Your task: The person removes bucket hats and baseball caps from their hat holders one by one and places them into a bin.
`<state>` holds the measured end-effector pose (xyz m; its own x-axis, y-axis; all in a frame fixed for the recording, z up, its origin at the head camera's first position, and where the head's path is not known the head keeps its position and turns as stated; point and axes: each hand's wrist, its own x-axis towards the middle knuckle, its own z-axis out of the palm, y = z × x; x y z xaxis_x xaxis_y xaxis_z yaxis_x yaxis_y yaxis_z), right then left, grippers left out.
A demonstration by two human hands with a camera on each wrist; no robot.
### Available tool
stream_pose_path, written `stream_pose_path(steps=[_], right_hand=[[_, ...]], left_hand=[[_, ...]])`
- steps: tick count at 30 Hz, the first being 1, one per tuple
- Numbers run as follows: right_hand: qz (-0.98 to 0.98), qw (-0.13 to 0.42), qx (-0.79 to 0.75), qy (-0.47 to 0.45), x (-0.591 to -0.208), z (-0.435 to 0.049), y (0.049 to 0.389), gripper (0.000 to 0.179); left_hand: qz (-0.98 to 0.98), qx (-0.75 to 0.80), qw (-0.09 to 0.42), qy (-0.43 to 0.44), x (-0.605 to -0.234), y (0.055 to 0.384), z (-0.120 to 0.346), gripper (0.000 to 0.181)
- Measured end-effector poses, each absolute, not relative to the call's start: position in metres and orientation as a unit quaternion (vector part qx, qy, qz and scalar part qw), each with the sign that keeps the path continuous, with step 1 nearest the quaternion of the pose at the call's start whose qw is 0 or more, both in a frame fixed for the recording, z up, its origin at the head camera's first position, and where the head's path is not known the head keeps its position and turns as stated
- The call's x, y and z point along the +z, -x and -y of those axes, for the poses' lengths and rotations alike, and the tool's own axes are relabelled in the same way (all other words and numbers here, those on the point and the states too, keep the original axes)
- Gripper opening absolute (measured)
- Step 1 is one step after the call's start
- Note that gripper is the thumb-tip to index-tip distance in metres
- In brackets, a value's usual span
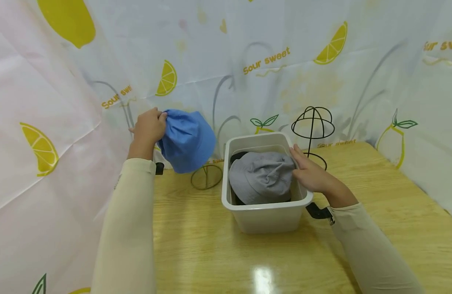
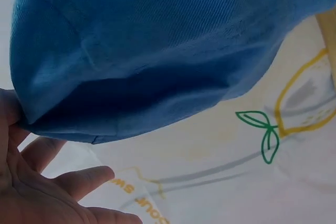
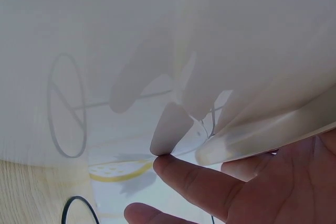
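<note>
High on the left, my left hand (image 1: 148,127) pinches the edge of a blue cap (image 1: 187,141) between thumb and fingers. The cap hangs tilted, its brim toward the right. In the left wrist view its hollow underside shows, with some fingers spread below the edge. My right hand (image 1: 314,176) holds the right rim of a white plastic bin (image 1: 266,218), thumb over the rim and fingers along the outer wall. Inside the bin lies a grey cap (image 1: 262,177), on top of something black that is mostly hidden.
A black wire hat stand (image 1: 312,126) with a domed top stands behind the bin on the right. Another stand's round wire base (image 1: 206,188) shows below the blue cap. The wooden table (image 1: 196,245) meets a lemon-printed curtain (image 1: 211,49) behind and to the left.
</note>
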<state>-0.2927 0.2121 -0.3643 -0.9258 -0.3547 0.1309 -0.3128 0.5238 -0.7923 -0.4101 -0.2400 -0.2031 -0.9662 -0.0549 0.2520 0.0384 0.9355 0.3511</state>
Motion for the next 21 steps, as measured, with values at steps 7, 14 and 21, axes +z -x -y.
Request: stream_pose_path(steps=[7,14,21], right_hand=[[-0.868,0.023,-0.455,0.195,-0.364,-0.211,0.293,0.078],[-0.872,0.025,-0.449,0.193,-0.364,-0.211,0.292,0.077],[-0.871,0.025,-0.450,0.196,-0.363,-0.211,0.291,0.076]], left_hand=[[0.961,-0.193,0.196,0.002,-0.188,0.403,0.236,0.055],[0.954,-0.177,0.239,0.036,-0.172,0.395,0.233,0.052],[0.946,-0.179,0.263,0.068,-0.159,0.386,0.224,0.053]])
